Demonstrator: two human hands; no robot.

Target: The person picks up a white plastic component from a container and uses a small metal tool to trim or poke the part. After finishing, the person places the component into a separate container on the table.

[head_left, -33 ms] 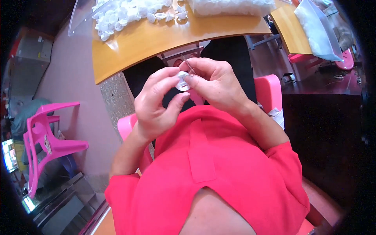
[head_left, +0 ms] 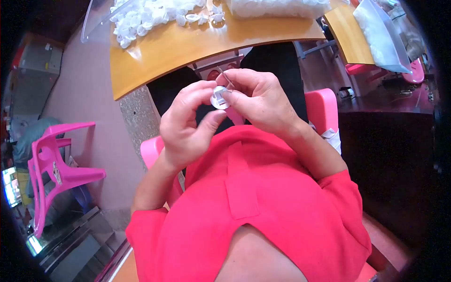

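My right hand (head_left: 256,96) pinches a small round white plastic piece (head_left: 219,98) between thumb and fingers, near the table's front edge. The piece has a slot-like opening in its face. A thin metal tool (head_left: 224,76) sticks out from the same fingers, its lower end hidden behind the thumb. My left hand (head_left: 192,117) is beside the piece on the left, fingers curved and thumb apart. Its fingertips lie close to the rim; whether they touch it I cannot tell.
On the wooden table (head_left: 155,63) lies a heap of white plastic pieces (head_left: 150,19). Beside it is a clear container (head_left: 282,8) of white pieces. A clear bag of white pieces (head_left: 383,40) rests on another table at right. A pink plastic chair (head_left: 70,176) stands at left.
My left fingers have drawn slightly to the left off the white piece, so more of its face shows. The right hand and the metal tool have hardly moved.
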